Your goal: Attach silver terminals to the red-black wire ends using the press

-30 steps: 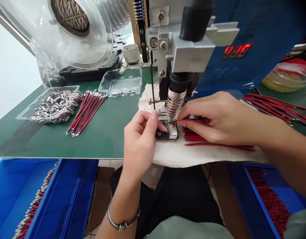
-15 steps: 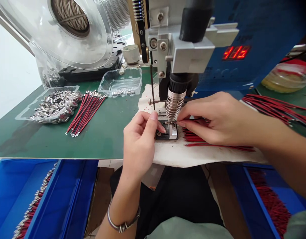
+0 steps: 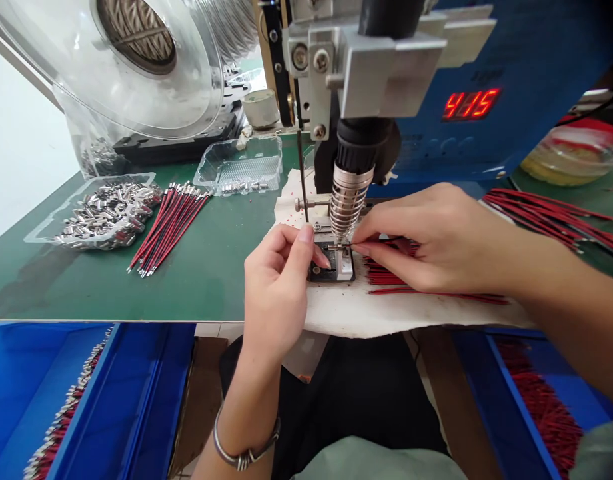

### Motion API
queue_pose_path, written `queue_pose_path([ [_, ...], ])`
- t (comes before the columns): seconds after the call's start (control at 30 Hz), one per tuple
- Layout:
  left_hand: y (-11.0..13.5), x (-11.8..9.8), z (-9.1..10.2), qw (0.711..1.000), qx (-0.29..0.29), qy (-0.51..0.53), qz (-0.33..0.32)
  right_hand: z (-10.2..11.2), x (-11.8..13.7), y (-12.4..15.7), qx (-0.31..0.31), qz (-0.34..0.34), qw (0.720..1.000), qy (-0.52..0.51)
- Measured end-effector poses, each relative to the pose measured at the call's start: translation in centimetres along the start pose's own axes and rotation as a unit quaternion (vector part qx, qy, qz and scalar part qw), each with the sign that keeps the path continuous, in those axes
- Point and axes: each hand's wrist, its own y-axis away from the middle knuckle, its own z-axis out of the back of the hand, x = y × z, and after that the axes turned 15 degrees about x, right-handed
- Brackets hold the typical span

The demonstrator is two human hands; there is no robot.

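My right hand (image 3: 431, 237) pinches a thin red wire (image 3: 381, 241) and holds its tip on the small metal fixture (image 3: 336, 265) under the machine's ribbed silver nozzle (image 3: 347, 200). My left hand (image 3: 279, 287) is curled beside the fixture, thumb and forefinger pinched at its left edge on a small metal piece that I can barely see. Both hands rest over a white cloth pad (image 3: 356, 307). More red wires (image 3: 426, 287) lie on the pad under my right hand.
A clear tray of silver metal sleeves (image 3: 104, 213), a bundle of red wires (image 3: 169, 223) and a second clear tray (image 3: 239, 167) sit on the green mat. Blue bins (image 3: 86, 393) with finished wires hang below. A red display (image 3: 469, 105) glows on the blue machine.
The view shifted slightly, so the machine head sits higher in the frame. The red display reading changed. Both hands stay pinched at the fixture.
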Motion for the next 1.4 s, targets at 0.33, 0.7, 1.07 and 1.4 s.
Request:
queue_pose_path([
  [0.33,-0.04,0.04,0.01,1.0,-0.01,-0.015,0.003,0.03,0.12,0.13,-0.007,-0.004,1.0,0.014],
  [0.7,0.01,0.06,0.03,1.0,-0.005,-0.01,0.001,-0.03,-0.08,0.13,-0.047,0.029,0.998,0.013],
  [1.07,0.01,-0.16,0.01,1.0,-0.009,-0.008,0.005,0.07,0.03,0.19,-0.091,0.048,0.994,0.041],
  [1.4,0.0,-0.11,-0.05,1.0,-0.008,-0.003,0.0,0.04,0.02,0.19,-0.101,0.05,0.992,0.057],
])
